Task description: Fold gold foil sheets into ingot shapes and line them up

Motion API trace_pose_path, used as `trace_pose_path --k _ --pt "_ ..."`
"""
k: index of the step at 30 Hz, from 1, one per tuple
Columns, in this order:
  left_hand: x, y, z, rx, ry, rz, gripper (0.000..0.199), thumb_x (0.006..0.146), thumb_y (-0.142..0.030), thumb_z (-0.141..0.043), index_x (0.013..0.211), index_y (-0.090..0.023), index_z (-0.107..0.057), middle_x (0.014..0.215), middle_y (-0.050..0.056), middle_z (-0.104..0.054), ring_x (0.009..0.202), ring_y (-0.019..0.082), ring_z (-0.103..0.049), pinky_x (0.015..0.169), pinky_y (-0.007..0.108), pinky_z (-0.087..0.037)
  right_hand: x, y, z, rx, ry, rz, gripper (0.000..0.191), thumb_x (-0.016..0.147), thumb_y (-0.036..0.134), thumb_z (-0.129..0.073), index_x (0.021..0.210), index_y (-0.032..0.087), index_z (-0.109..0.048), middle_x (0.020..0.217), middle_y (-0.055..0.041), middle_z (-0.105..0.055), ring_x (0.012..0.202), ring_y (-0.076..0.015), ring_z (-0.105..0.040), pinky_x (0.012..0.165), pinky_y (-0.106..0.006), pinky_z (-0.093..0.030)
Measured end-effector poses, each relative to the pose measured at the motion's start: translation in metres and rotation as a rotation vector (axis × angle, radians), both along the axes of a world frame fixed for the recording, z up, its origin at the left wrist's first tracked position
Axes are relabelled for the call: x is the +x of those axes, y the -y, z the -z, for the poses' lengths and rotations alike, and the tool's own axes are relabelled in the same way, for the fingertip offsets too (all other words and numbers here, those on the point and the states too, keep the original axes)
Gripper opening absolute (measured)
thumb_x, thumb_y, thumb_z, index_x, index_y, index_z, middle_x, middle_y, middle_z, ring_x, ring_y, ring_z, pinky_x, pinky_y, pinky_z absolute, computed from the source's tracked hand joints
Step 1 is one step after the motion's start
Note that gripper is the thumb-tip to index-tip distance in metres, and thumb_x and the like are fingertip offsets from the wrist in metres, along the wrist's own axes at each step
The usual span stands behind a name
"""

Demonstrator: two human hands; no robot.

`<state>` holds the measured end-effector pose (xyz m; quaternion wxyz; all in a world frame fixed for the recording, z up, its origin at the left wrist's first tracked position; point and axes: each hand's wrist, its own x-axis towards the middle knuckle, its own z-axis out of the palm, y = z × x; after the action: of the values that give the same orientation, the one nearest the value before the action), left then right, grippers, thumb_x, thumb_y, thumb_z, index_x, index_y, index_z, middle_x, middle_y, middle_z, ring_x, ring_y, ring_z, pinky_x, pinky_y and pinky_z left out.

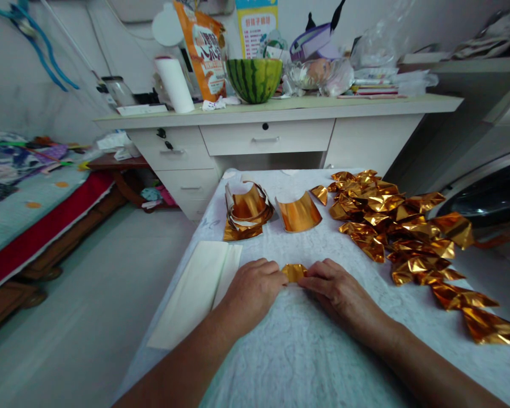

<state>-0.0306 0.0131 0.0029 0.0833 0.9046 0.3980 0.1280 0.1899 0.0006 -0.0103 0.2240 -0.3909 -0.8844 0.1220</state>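
A small piece of gold foil paper (294,272) lies low over the cloth-covered table, gripped at both ends. My left hand (257,289) pinches its left end with curled fingers, while my right hand (338,289) closes on the right end. The fingers hide much of the foil. Just beyond it stands a curved gold foil sheet (300,213). Farther left sits a curled stack of gold foil sheets (249,205) with pale backing. White paper sheets (195,289) lie beside my left forearm.
Many folded gold foil pieces (382,207) are heaped along the table's right side. Behind the table (272,362) is a white desk (266,136) bearing a cut watermelon (254,79), a paper roll (175,85) and an orange pouch (203,54). A bed (38,198) stands at left.
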Motion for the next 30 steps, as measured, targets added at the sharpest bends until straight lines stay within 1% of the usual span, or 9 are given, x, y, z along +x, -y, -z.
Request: trace_pose_path --k 3,5,9,11,15,21,23,26,30 --pt "0.000 -0.001 -0.002 -0.064 0.031 -0.050 0.012 0.090 -0.019 -0.061 0.081 -0.020 -0.068 0.076 -0.001 -0.063 0.077 0.016 -0.058 0.070 0.027 -0.045 0.002 0.000 -0.001 -0.082 -0.091 0.052 0.021 0.093 0.011 -0.050 0.103 0.020 -0.067 0.087 -0.0055 -0.067 0.081 -0.0187 -0.057 0.073 -0.033 -0.047" --pt "0.000 -0.001 -0.002 -0.098 0.042 -0.078 0.011 0.091 -0.019 -0.060 0.084 -0.020 -0.068 0.079 0.000 -0.063 0.080 0.016 -0.059 0.072 0.028 -0.045 0.002 0.000 -0.002 -0.158 -0.138 0.111 0.019 0.091 0.010 -0.051 0.100 0.020 -0.064 0.089 -0.0051 -0.067 0.083 -0.0189 -0.059 0.075 -0.033 -0.048" --pt "0.002 -0.001 -0.003 -0.130 0.046 -0.118 0.014 0.093 -0.018 -0.055 0.083 -0.018 -0.066 0.082 0.001 -0.061 0.083 0.017 -0.058 0.075 0.030 -0.045 0.000 0.001 -0.005 -0.266 -0.179 0.223 0.012 0.086 0.013 -0.056 0.092 0.021 -0.062 0.084 -0.0022 -0.066 0.077 -0.0177 -0.061 0.068 -0.029 -0.048" --pt "0.003 -0.001 -0.003 -0.141 0.036 -0.140 0.018 0.094 -0.017 -0.051 0.082 -0.017 -0.064 0.082 0.002 -0.060 0.083 0.018 -0.057 0.075 0.030 -0.045 -0.001 0.001 -0.007 -0.273 -0.174 0.248 0.010 0.086 0.013 -0.056 0.091 0.021 -0.062 0.082 -0.0015 -0.066 0.075 -0.0176 -0.061 0.067 -0.029 -0.047" --pt "0.006 -0.001 -0.003 -0.130 -0.006 -0.173 0.023 0.097 -0.017 -0.045 0.079 -0.017 -0.060 0.081 0.003 -0.060 0.082 0.019 -0.056 0.075 0.031 -0.045 -0.004 0.001 -0.007 -0.235 -0.145 0.267 0.010 0.086 0.013 -0.055 0.087 0.020 -0.061 0.080 -0.0019 -0.064 0.075 -0.0181 -0.060 0.068 -0.030 -0.046" --pt "0.010 -0.002 0.001 -0.099 -0.076 -0.186 0.022 0.097 -0.015 -0.043 0.080 -0.016 -0.058 0.082 0.004 -0.060 0.081 0.020 -0.056 0.077 0.035 -0.044 -0.004 0.001 -0.004 -0.247 -0.170 0.292 0.008 0.086 0.015 -0.055 0.089 0.020 -0.059 0.082 -0.0024 -0.063 0.073 -0.0173 -0.060 0.065 -0.029 -0.045" --pt "0.011 -0.002 0.000 -0.103 -0.087 -0.188 0.023 0.097 -0.015 -0.043 0.080 -0.016 -0.058 0.082 0.004 -0.060 0.082 0.021 -0.056 0.077 0.035 -0.044 -0.003 0.001 -0.004 -0.249 -0.176 0.305 0.006 0.086 0.015 -0.055 0.087 0.020 -0.058 0.081 -0.0022 -0.062 0.071 -0.0168 -0.059 0.063 -0.028 -0.045" --pt "0.011 -0.002 0.000 -0.114 -0.095 -0.186 0.024 0.098 -0.016 -0.042 0.081 -0.017 -0.058 0.083 0.004 -0.061 0.082 0.021 -0.056 0.077 0.035 -0.043 -0.003 0.001 -0.006 -0.260 -0.172 0.294 0.007 0.086 0.016 -0.054 0.083 0.021 -0.058 0.079 -0.0018 -0.062 0.070 -0.0166 -0.058 0.063 -0.028 -0.044" --pt "0.009 -0.001 0.000 -0.132 -0.055 -0.193 0.024 0.098 -0.020 -0.042 0.081 -0.018 -0.058 0.084 0.004 -0.062 0.084 0.020 -0.056 0.079 0.034 -0.043 -0.003 0.000 -0.007 -0.294 -0.176 0.273 0.009 0.088 0.018 -0.053 0.083 0.021 -0.059 0.080 -0.0020 -0.064 0.075 -0.0175 -0.060 0.067 -0.028 -0.044"
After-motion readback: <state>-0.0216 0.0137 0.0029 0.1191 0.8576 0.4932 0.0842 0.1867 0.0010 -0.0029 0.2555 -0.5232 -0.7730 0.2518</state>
